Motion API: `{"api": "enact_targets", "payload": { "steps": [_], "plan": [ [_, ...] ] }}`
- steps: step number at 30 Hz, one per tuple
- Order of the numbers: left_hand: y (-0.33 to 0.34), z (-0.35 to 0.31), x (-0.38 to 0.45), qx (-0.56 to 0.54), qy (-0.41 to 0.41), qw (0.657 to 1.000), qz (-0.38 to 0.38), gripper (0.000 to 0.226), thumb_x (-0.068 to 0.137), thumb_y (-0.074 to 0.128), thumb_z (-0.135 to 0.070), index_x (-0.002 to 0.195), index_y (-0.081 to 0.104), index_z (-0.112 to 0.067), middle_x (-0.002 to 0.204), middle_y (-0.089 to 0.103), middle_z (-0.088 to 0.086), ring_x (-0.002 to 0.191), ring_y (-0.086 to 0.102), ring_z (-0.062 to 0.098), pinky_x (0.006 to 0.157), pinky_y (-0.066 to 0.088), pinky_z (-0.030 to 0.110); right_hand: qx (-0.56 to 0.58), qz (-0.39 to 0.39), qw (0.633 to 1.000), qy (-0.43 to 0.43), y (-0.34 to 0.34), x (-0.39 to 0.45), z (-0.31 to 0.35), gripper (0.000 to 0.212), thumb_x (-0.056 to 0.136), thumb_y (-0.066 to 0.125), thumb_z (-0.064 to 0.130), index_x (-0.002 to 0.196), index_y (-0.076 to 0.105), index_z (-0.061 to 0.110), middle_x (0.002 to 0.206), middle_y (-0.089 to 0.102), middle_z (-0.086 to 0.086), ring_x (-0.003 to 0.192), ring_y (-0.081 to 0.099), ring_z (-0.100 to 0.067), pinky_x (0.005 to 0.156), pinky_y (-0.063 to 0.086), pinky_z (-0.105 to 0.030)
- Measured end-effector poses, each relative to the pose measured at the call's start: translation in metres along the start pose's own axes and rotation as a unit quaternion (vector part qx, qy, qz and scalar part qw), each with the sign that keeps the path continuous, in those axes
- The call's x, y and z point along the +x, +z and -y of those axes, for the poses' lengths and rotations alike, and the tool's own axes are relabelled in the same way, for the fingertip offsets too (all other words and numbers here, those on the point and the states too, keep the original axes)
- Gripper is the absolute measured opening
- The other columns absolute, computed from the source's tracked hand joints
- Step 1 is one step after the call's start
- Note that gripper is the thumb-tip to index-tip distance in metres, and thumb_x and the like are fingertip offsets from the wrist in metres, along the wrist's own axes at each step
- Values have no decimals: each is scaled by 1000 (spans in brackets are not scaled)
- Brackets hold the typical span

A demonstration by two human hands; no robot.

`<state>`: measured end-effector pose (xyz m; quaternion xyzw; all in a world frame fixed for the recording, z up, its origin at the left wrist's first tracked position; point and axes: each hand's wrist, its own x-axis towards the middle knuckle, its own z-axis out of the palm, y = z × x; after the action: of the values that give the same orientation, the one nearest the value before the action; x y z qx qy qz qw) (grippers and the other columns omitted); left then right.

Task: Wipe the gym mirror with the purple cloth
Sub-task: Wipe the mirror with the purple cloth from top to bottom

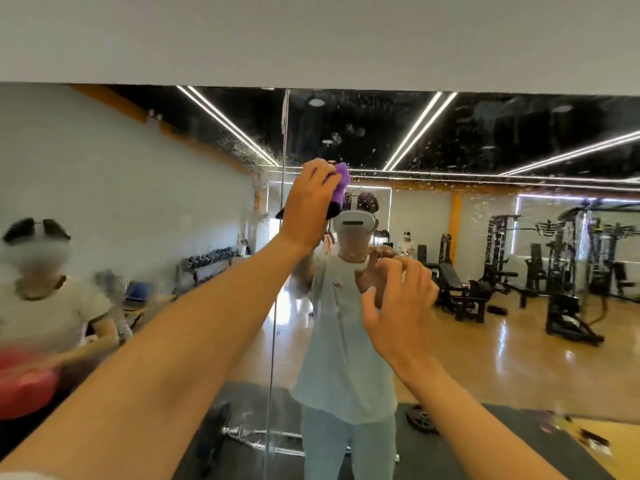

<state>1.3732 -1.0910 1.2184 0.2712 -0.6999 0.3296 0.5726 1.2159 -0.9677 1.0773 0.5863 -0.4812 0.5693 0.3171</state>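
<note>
while the left hand presses the bunched purple cloth against the gym mirror just above the middle of the frame, fingers closed round it, the right hand hovers lower right of centre, fingers spread and holding nothing. droplets speckle the glass above and to the right of the cloth, so broad overlapping strokes there would probably serve best. most of the cloth hides behind the hand, and the figure at the left edge is blurred.
</note>
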Motion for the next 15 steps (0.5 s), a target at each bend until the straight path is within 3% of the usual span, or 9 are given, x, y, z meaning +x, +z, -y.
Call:
{"api": "enact_targets", "payload": {
  "steps": [3,5,11,15],
  "plan": [
    [11,-6,-28,87,32,995,28,57,104,63,-12,156,43,1,161,44,18,154,35,36,127,31,49,4,2,1000,-1,5,2,-7,38,80,72,15,111,51,21,118,46,0,112,44,-26,94,40,-48],
    [10,-8,-36,72,0,996,47,64,110,45,-31,165,25,-4,172,24,12,162,14,31,132,16,45,6,10,1000,7,8,3,-13,33,81,68,19,111,52,20,119,48,-3,115,46,-28,95,41,-50],
    [2,6,43,119,-113,985,50,74,109,25,-50,168,11,-7,176,9,12,163,2,33,124,-22,37,6,13,1000,-10,14,5,-26,31,83,69,17,111,55,18,119,50,-4,115,44,-27,96,37,-47],
    [3,3,90,151,-131,978,52,74,109,16,-50,167,-1,-7,176,-5,13,162,-8,33,124,-20,40,24,-4,1000,13,13,5,-33,30,84,63,23,112,56,19,121,49,-3,117,44,-27,98,34,-44]
  ]
}}
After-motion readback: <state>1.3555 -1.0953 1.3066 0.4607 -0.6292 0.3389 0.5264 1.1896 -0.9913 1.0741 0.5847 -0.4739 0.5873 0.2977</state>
